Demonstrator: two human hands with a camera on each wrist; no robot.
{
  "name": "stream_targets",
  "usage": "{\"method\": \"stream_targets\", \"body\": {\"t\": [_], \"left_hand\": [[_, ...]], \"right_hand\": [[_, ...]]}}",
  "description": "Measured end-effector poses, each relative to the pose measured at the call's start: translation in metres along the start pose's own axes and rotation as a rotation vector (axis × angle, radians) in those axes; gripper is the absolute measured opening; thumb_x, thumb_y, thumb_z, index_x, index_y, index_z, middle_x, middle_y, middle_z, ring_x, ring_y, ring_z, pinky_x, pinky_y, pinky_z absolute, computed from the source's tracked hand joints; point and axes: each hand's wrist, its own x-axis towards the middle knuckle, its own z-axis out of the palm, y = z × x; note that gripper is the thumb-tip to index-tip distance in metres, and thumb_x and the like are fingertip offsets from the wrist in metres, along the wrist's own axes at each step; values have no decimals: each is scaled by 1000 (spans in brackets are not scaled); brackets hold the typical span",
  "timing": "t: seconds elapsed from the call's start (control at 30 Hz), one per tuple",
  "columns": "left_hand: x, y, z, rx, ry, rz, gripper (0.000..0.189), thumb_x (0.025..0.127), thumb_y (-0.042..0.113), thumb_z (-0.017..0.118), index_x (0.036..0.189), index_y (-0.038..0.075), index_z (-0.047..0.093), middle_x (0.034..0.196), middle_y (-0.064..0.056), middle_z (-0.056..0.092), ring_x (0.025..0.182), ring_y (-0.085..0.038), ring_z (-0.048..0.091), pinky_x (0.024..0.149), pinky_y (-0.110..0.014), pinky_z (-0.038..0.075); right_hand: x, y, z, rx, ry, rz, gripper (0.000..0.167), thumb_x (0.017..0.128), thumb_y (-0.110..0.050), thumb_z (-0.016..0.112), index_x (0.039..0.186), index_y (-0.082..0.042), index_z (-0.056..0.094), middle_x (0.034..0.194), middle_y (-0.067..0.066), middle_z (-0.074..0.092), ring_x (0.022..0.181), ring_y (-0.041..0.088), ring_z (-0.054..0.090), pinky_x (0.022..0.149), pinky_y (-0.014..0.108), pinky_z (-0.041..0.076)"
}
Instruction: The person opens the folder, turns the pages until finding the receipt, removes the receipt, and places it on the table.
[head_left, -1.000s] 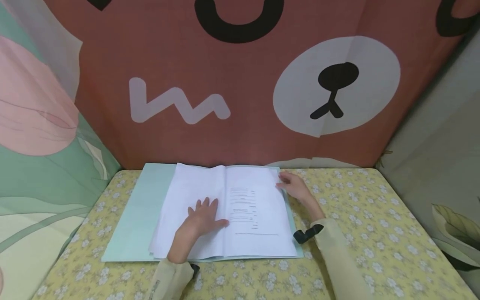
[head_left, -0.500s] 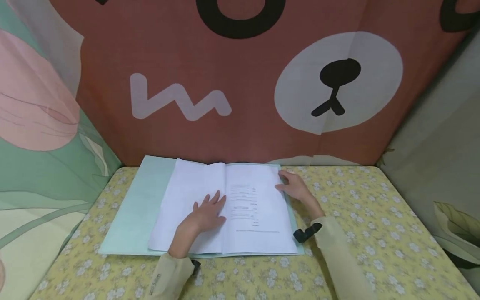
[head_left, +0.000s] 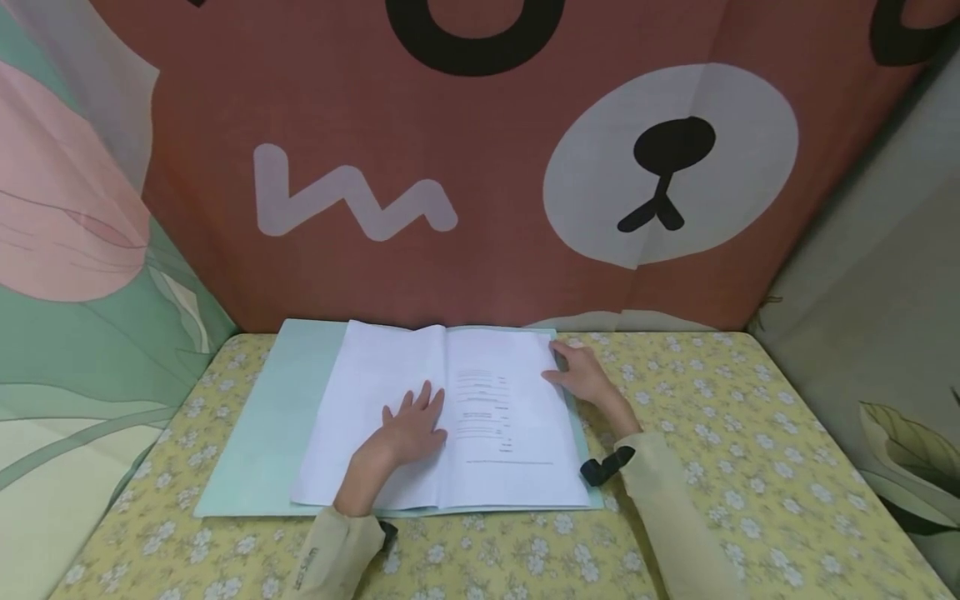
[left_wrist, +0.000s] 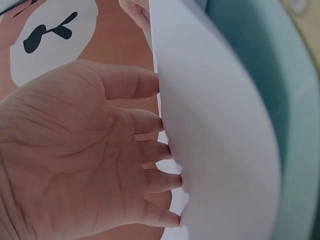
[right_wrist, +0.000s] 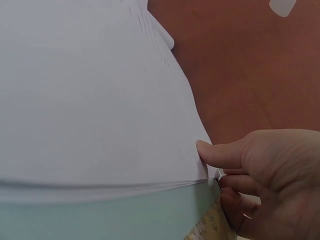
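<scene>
Resting spread, fairly straight fingers on the left page of the open white sheets (head_left: pixel 517 400), a person's left hand (head_left: pixel 405 437) lies just beside the center fold. The right hand (head_left: pixel 583 375) pinches the sheets near the far right corner, thumb on the top page and fingers at the edge; how many sheets are in its grip cannot be told. The sheets, with small printed lines on the right page, lie across a pale green folder (head_left: pixel 251 450), opened flat on a yellow floral tablecloth (head_left: pixel 750 417). Beyond stands a reddish-brown backdrop (head_left: pixel 480 150) bearing a cartoon muzzle. Cream sleeves (head_left: pixel 337 546) cover both forearms.
</scene>
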Motion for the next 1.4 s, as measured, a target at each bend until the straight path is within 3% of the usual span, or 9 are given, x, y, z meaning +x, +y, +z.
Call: {"method": "stream_targets", "body": {"t": [0.7,1.03,1.17,1.4], "left_hand": [[-1,-7,0,-39,4,9,66,106,28,54,163,5,30,171,-19,13,156,-45,9,120,-71,5],[-2,-8,0,-46,15,20,66,106,28,57,162,4,32,171,-20,17,156,-45,12,120,-72,7],[-2,-7,1,-42,20,28,66,105,28,57,162,4,33,170,-20,18,156,-45,14,120,-72,9],[-1,-6,-1,-32,20,33,66,106,30,56,163,6,31,171,-18,16,157,-42,12,121,-70,9]], "right_hand": [[0,-6,2,-17,44,39,64,101,-16,69,154,7,42,156,25,45,148,44,35,119,55,32],[5,-9,3,27,42,94,82,97,-13,74,161,5,25,159,25,41,150,43,29,120,54,31],[11,-9,3,5,1,56,83,98,-14,73,162,4,24,163,25,34,152,44,24,122,55,27],[17,-10,0,-3,-36,6,81,98,-19,71,160,7,26,161,28,36,150,48,24,121,59,25]]}}
